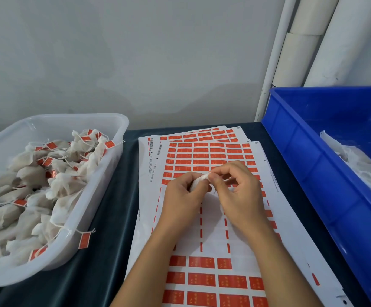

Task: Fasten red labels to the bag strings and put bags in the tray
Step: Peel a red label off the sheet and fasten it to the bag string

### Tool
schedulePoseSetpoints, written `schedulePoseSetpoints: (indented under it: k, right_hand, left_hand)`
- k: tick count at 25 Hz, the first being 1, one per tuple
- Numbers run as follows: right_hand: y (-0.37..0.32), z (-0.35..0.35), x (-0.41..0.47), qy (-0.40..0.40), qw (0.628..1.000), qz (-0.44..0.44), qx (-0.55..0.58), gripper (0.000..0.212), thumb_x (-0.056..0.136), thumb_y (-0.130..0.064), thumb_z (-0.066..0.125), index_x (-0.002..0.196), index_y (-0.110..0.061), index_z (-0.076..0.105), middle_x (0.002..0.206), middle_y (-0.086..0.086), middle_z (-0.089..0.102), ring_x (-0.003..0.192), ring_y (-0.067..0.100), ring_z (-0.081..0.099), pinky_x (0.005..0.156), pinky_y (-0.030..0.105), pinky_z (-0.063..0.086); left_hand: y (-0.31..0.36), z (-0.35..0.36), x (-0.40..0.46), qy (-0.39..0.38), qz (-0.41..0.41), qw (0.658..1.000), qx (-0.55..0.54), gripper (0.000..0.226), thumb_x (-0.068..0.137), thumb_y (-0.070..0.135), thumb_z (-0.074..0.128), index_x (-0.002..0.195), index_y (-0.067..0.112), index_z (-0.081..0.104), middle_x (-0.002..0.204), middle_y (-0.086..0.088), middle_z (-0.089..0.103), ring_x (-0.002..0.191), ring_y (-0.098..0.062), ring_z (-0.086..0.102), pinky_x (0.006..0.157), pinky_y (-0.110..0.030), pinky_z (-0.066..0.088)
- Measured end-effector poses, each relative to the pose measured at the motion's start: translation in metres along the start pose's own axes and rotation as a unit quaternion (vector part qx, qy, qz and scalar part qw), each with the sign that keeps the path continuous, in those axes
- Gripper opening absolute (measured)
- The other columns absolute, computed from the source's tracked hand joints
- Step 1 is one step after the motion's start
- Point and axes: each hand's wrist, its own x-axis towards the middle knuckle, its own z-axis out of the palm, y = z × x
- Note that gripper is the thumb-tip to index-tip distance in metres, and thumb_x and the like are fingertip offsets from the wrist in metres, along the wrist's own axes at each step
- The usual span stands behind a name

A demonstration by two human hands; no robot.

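Both hands meet over the label sheets [204, 156] in the middle of the table. My left hand [183, 193] curls round a small white bag [199, 180], mostly hidden in the fingers. My right hand [238, 191] pinches the bag's top end with thumb and forefinger. The sheets carry rows of red labels [201, 279], with a peeled bare band under my hands. The clear plastic tray [113, 122] at the left holds several bags [31, 173] with red labels on their strings. One labelled string [84, 239] hangs over the tray's near rim.
A blue bin [301, 165] at the right holds several white unlabelled bags [357, 162]. White pipes [299, 56] stand against the grey wall behind it. A dark cloth [113, 207] covers the table between tray and sheets.
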Motion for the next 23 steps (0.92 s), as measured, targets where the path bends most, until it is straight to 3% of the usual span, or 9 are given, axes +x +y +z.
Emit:
schedulePoseSetpoints:
  k: [5, 8, 11, 15, 23]
  right_hand:
    - [-0.0023, -0.002, 0.0004, 0.018, 1.0, -0.007, 0.013, 0.012, 0.094, -0.03, 0.072, 0.093, -0.04, 0.066, 0.098, -0.024, 0.065, 0.103, 0.001, 0.062, 0.08, 0.003, 0.047]
    - [-0.0047, -0.0021, -0.0003, 0.012, 0.999, 0.001, 0.031, 0.004, 0.092, -0.04, 0.068, 0.096, -0.041, 0.066, 0.101, -0.028, 0.066, 0.103, -0.005, 0.062, 0.078, 0.0, 0.045]
    - [-0.0061, -0.0027, -0.0002, 0.018, 1.0, -0.009, 0.018, 0.009, 0.091, -0.041, 0.069, 0.098, -0.037, 0.065, 0.099, -0.027, 0.066, 0.102, -0.004, 0.063, 0.078, 0.001, 0.046]
    - [-0.0063, -0.0034, -0.0023, -0.01, 0.997, -0.074, -0.028, 0.017, 0.093, -0.018, 0.074, 0.1, -0.032, 0.069, 0.102, -0.023, 0.067, 0.102, 0.002, 0.064, 0.083, 0.006, 0.049]
    - [-0.0034, -0.0008, -0.0045, -0.026, 0.989, -0.076, -0.125, 0.023, 0.088, -0.032, 0.078, 0.109, -0.033, 0.067, 0.112, -0.018, 0.067, 0.093, -0.001, 0.061, 0.081, 0.007, 0.044]
  left_hand:
    - [0.0054, -0.0009, -0.0004, -0.024, -0.006, 0.999, -0.039, 0.022, 0.102, 0.035, 0.064, 0.093, 0.024, 0.08, 0.085, 0.004, 0.077, 0.08, -0.019, 0.07, 0.066, -0.02, 0.058]
    - [0.0071, -0.0023, -0.0017, -0.029, -0.015, 0.997, -0.071, 0.023, 0.099, 0.039, 0.065, 0.089, 0.027, 0.081, 0.087, 0.003, 0.077, 0.084, -0.018, 0.071, 0.068, -0.018, 0.059]
    - [0.0068, -0.0026, -0.0012, -0.023, -0.02, 0.997, -0.078, 0.026, 0.098, 0.045, 0.065, 0.087, 0.028, 0.081, 0.085, 0.002, 0.077, 0.08, -0.016, 0.07, 0.069, -0.015, 0.057]
    - [0.0042, -0.0046, 0.0008, -0.015, -0.028, 0.995, -0.093, 0.029, 0.1, 0.046, 0.064, 0.084, 0.026, 0.08, 0.076, 0.002, 0.071, 0.07, -0.01, 0.064, 0.066, -0.02, 0.056]
    - [0.0024, -0.0031, 0.0014, -0.002, -0.033, 0.997, -0.072, 0.029, 0.102, 0.042, 0.062, 0.083, 0.031, 0.081, 0.07, 0.011, 0.071, 0.069, -0.002, 0.067, 0.063, -0.012, 0.051]
